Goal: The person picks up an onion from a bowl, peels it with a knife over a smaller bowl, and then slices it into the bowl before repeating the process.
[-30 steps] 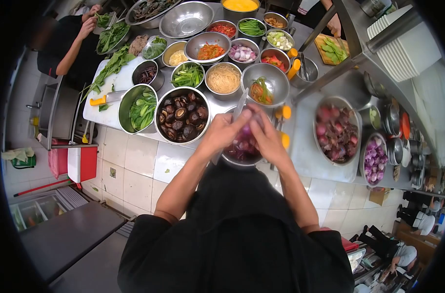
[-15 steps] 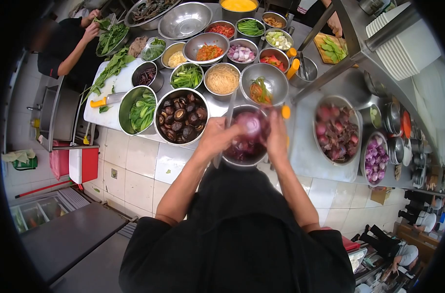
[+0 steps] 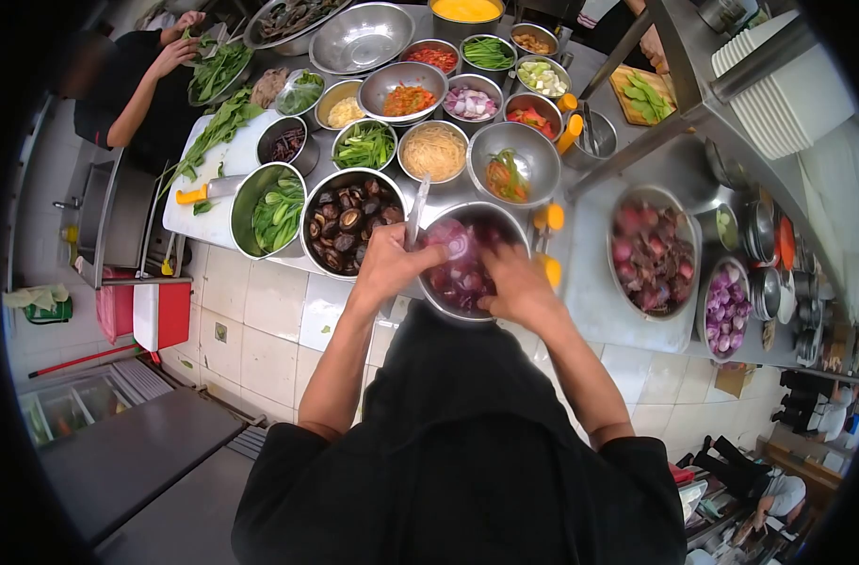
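Observation:
Red onions (image 3: 460, 275) lie in a steel bowl (image 3: 521, 226) close in front of me. My left hand (image 3: 392, 264) is at the bowl's left side, closed around what looks like a knife (image 3: 417, 209), its metal blade pointing up and away. The left thumb reaches over the rim and touches a shiny peeled onion (image 3: 458, 245). My right hand (image 3: 524, 287) reaches into the bowl from the right, fingers apart and slightly blurred over the onions. Its fingertips are partly lost among them.
Shiitake mushrooms (image 3: 351, 222) fill a pot to the left, near a pot of greens (image 3: 277, 212) and a yellow-handled knife (image 3: 196, 195). Vegetable bowls stand behind. Right are a tub of onions and skins (image 3: 651, 259) and a shelf post (image 3: 627, 155). A co-worker's hand (image 3: 173, 56) handles greens.
Both hands were together around an onion over the bowl. Now my right hand has come off it and down into the bowl. The left hand and knife have shifted left.

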A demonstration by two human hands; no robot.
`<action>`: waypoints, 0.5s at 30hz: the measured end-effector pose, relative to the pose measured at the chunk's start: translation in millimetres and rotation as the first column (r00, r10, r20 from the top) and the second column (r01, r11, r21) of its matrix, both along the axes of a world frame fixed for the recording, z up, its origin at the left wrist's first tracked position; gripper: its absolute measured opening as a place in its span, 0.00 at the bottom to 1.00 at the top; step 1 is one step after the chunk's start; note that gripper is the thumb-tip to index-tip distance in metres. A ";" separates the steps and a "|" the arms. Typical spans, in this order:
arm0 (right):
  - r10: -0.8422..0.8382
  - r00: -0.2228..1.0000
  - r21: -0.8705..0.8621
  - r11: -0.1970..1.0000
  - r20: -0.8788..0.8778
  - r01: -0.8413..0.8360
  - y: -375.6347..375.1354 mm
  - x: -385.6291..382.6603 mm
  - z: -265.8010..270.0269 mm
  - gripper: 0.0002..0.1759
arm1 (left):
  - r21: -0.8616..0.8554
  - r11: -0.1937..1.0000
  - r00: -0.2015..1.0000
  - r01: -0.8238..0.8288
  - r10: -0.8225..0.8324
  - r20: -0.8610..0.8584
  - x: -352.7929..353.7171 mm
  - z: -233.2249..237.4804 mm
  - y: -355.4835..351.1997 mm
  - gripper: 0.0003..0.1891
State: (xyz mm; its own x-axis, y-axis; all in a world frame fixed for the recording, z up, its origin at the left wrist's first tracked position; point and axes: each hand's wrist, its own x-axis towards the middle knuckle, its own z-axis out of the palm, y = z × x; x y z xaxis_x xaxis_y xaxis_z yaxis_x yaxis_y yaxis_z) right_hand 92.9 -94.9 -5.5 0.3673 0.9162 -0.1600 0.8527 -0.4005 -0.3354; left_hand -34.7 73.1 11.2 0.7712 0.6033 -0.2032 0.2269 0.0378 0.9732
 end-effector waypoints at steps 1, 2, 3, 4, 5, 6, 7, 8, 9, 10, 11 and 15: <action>0.011 1.000 0.087 0.996 -0.028 -0.009 -0.6 2.4 -0.6 0.22 | 0.015 1.000 0.999 0.020 -0.019 -0.047 -1.0 3.1 0.1 0.12; 0.024 0.998 0.175 0.984 -0.055 -0.014 -0.6 7.0 -2.3 0.26 | 0.030 0.999 0.995 0.041 -0.038 -0.094 -2.1 9.0 0.8 0.13; 0.039 0.996 0.261 0.965 -0.081 -0.016 0.5 10.7 -4.4 0.29 | 0.043 0.997 0.988 0.064 -0.057 -0.140 -2.1 14.0 1.1 0.13; 0.003 0.987 0.332 0.942 -0.163 0.052 2.8 12.7 -7.8 0.25 | 0.072 0.994 0.986 0.083 -0.071 -0.149 -2.3 10.9 1.8 0.14; -0.027 0.968 0.394 0.910 -0.248 0.126 5.4 14.5 -12.0 0.23 | 0.100 0.990 0.984 0.103 -0.086 -0.158 -2.7 5.4 2.8 0.14; -0.049 0.942 0.448 0.871 -0.331 0.203 10.1 15.8 -10.1 0.22 | 0.129 0.984 0.981 0.123 -0.101 -0.167 -1.9 5.4 3.4 0.15; -0.132 0.832 0.357 0.859 -0.540 0.368 14.5 17.0 -6.0 0.24 | 0.150 0.976 0.978 0.157 -0.133 -0.161 -1.1 7.8 4.2 0.15; -0.211 0.668 0.229 0.831 -0.714 0.507 18.6 17.8 0.3 0.27 | 0.169 0.967 0.974 0.192 -0.166 -0.157 -0.2 12.5 4.3 0.15; -0.230 0.530 0.112 0.837 -0.816 0.536 21.2 21.1 1.5 0.32 | 0.186 0.955 0.967 0.230 -0.203 -0.154 1.1 16.1 2.9 0.15; -0.266 0.380 -0.013 0.833 -0.886 0.554 23.9 24.5 2.8 0.39 | 0.203 0.946 0.967 0.251 -0.237 -0.091 3.8 16.2 1.0 0.16; -0.281 0.201 -0.147 0.852 -0.938 0.503 25.8 28.4 5.9 0.37 | 0.222 0.937 0.962 0.270 -0.271 -0.029 7.2 16.4 -1.6 0.16; -0.269 -0.207 -0.332 0.855 -0.940 0.397 28.9 25.7 5.4 0.30 | 0.387 0.819 0.900 0.423 -0.429 -0.077 15.7 16.0 0.2 0.18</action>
State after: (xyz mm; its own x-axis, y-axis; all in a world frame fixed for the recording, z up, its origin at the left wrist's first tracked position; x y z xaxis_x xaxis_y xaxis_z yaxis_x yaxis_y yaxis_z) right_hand 118.7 -65.9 0.0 0.1449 0.7556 -0.6388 -0.6358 -0.4236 -0.6452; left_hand -19.1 73.3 27.2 0.9705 0.2409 -0.0122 0.1198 -0.4373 0.8913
